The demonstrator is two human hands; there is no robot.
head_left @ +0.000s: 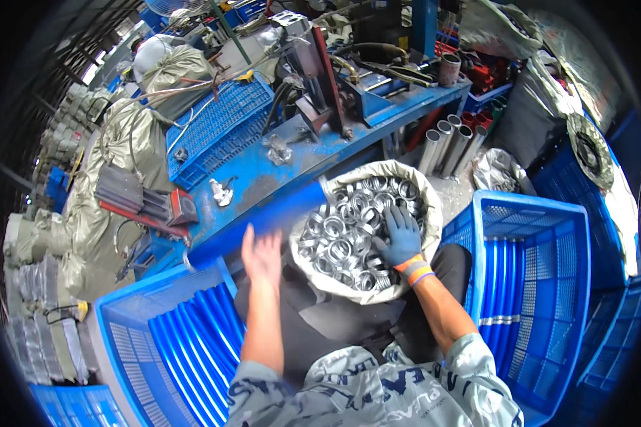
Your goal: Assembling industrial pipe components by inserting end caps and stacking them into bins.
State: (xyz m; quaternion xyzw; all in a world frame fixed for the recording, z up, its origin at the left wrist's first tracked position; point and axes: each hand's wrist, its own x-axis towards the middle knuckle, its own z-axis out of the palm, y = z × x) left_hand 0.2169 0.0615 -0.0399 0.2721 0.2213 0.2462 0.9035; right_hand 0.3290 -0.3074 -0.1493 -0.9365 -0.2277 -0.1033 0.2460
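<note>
My bare left hand is open, its fingers apart and a little blurred, with nothing in it. Just beyond it a blue tube, smeared by motion, slants along the bench's near edge; I see a gap between hand and tube. My right hand, in a blue glove with an orange cuff, lies open with fingers stretched over silver metal rings. These rings fill a white sack with a rolled rim, between my knees. What lies under the right palm is hidden.
A blue crate of blue tubes stands at my left, another blue crate with tubes at my right. Ahead runs a blue metal bench with clamps and a shallow blue basket. Silver pipes stand upright beyond the sack.
</note>
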